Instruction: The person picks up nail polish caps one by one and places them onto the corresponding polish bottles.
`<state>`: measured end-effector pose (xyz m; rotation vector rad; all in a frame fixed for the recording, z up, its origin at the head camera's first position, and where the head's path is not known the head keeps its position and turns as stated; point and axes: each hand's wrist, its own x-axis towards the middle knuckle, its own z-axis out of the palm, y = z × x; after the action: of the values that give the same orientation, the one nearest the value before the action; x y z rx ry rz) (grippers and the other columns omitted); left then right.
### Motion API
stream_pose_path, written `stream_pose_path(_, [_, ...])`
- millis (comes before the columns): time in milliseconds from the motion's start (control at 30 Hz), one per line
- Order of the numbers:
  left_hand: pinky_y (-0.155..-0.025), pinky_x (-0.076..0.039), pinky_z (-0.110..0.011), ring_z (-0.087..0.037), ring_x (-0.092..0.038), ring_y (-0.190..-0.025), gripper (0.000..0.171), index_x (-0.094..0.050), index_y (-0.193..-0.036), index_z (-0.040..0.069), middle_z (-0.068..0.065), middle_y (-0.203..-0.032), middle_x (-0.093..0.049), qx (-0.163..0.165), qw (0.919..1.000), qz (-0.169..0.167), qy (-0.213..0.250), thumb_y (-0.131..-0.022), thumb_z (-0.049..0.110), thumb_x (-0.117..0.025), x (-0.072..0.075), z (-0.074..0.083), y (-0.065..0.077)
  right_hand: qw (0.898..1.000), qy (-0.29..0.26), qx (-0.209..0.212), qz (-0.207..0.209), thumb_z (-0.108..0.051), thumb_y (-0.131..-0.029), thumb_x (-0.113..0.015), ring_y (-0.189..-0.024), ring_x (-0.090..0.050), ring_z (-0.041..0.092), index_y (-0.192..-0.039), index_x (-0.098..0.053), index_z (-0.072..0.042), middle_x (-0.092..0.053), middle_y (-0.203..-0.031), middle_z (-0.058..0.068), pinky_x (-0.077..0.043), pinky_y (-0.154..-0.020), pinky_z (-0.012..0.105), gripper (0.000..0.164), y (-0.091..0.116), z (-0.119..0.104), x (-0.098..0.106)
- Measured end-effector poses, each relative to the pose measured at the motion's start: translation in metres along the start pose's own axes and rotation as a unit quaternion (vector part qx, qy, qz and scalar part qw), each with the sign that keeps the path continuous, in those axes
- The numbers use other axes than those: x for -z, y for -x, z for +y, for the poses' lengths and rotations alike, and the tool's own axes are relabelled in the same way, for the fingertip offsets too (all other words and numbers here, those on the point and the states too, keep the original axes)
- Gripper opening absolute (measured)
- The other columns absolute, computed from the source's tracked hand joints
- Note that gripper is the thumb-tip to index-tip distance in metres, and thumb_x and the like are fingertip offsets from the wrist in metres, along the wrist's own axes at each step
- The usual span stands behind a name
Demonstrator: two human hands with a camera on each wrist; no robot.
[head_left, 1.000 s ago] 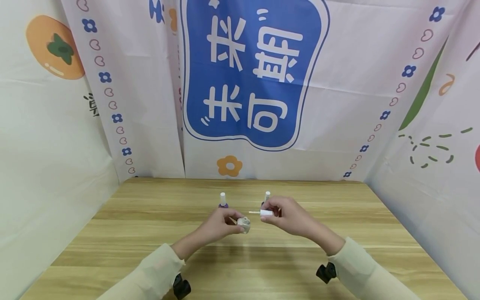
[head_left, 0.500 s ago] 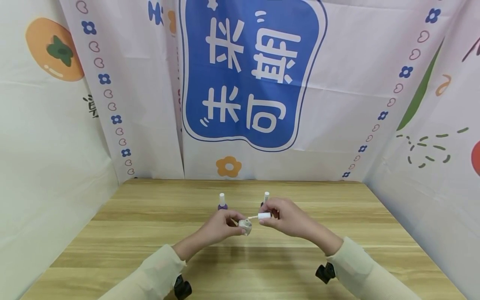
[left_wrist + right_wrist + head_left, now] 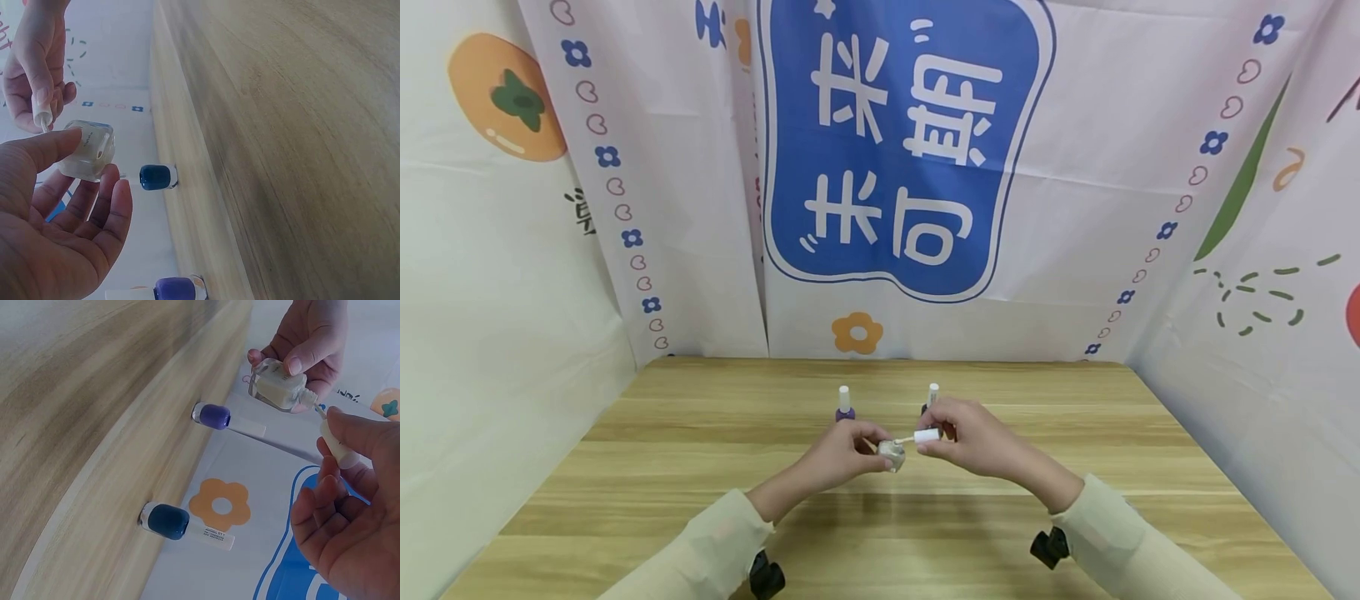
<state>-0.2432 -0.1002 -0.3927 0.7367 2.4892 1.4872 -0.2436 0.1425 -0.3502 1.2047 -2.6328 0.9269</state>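
My left hand (image 3: 842, 454) pinches a clear glass nail polish bottle (image 3: 278, 386) of pale polish between thumb and fingers, tilted above the table. In my right hand (image 3: 973, 437) is the white brush cap (image 3: 338, 445), pinched between thumb and fingers. Its thin brush (image 3: 320, 410) points at the bottle's open neck, with the tip right at the mouth. The left wrist view shows the bottle (image 3: 89, 150) up close, small print on its face; the right hand (image 3: 39, 78) with the cap is just beyond it.
A purple nail polish bottle (image 3: 214, 417) and a dark teal one (image 3: 167, 521), both white-capped, stand upright on the wooden table (image 3: 760, 533) behind my hands. Printed cloth (image 3: 1075, 250) hangs behind the table and along its sides.
My right hand has brought the brush left and slightly down, from apart from the bottle to its mouth. The bottle in my left hand has shifted slightly right and down.
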Motion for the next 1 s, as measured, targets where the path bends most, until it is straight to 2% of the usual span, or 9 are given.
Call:
stream_pose_path(300, [-0.063, -0.054, -0.029, -0.016, -0.062, -0.075, 0.018, -0.073, -0.101, 0.007, 0.0, -0.089, -0.067, -0.001, 1.0, -0.001, -0.004, -0.084, 0.011, -0.077, -0.001, 0.002, 0.001, 1.0, -0.002, 0.009, 0.008, -0.012, -0.084, -0.077, -0.061, -0.042, 0.008, -0.091, -0.067, -0.015, -0.048, -0.071, -0.009, -0.037, -0.052, 0.021, 0.013, -0.002, -0.001, -0.004])
stream_pose_path(467, [-0.063, -0.054, -0.028, -0.016, -0.063, -0.075, 0.019, -0.073, -0.101, 0.007, 0.001, -0.089, -0.067, -0.006, 0.9999, 0.0, -0.009, -0.084, 0.011, -0.077, -0.003, 0.002, 0.0, 1.0, -0.013, 0.001, 0.011, -0.013, -0.083, -0.078, -0.061, -0.041, 0.007, -0.09, -0.067, -0.014, -0.049, -0.071, -0.009, -0.037, -0.052, 0.021, 0.013, -0.004, -0.001, -0.006])
stream_pose_path(733, [-0.062, -0.054, -0.027, -0.017, -0.063, -0.075, 0.018, -0.073, -0.101, 0.008, 0.001, -0.09, -0.068, -0.018, 0.9998, -0.003, -0.009, -0.084, 0.012, -0.077, -0.005, 0.002, 0.001, 0.999, -0.043, -0.015, -0.003, -0.018, -0.086, -0.076, -0.066, -0.047, 0.008, -0.091, -0.065, -0.017, -0.054, -0.076, -0.009, -0.044, -0.055, 0.023, 0.012, -0.006, -0.003, -0.009])
stream_pose_path(1000, [-0.062, -0.053, -0.027, -0.016, -0.063, -0.076, 0.019, -0.073, -0.101, 0.008, 0.002, -0.089, -0.067, -0.008, 0.9999, -0.005, -0.007, -0.083, 0.013, -0.077, -0.008, 0.002, 0.0, 0.997, -0.071, -0.027, -0.01, -0.017, -0.086, -0.076, -0.069, -0.053, 0.009, -0.09, -0.065, -0.019, -0.059, -0.079, -0.01, -0.049, -0.059, 0.026, 0.012, -0.009, -0.003, -0.013])
